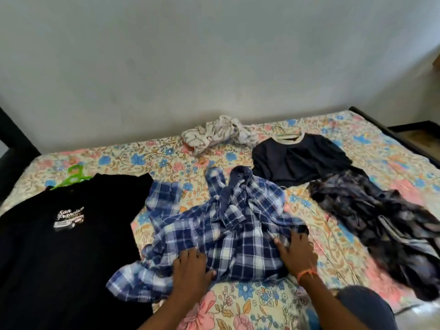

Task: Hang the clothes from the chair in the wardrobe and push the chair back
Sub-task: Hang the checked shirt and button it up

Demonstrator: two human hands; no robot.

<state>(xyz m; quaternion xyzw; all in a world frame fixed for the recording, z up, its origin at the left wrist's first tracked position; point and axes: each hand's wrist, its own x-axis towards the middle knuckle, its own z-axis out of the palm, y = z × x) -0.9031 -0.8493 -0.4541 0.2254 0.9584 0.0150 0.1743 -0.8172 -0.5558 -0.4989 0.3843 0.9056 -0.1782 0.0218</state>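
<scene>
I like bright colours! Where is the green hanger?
In the head view the green hanger lies on the left side of the flowery bedsheet, poking out of the neck of the black T-shirt.

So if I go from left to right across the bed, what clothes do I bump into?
Black T-shirt with a green hanger → blue plaid shirt, under both hands: left hand, right hand → dark patterned garment. Farther back lie a white crumpled cloth and a navy top.
</scene>
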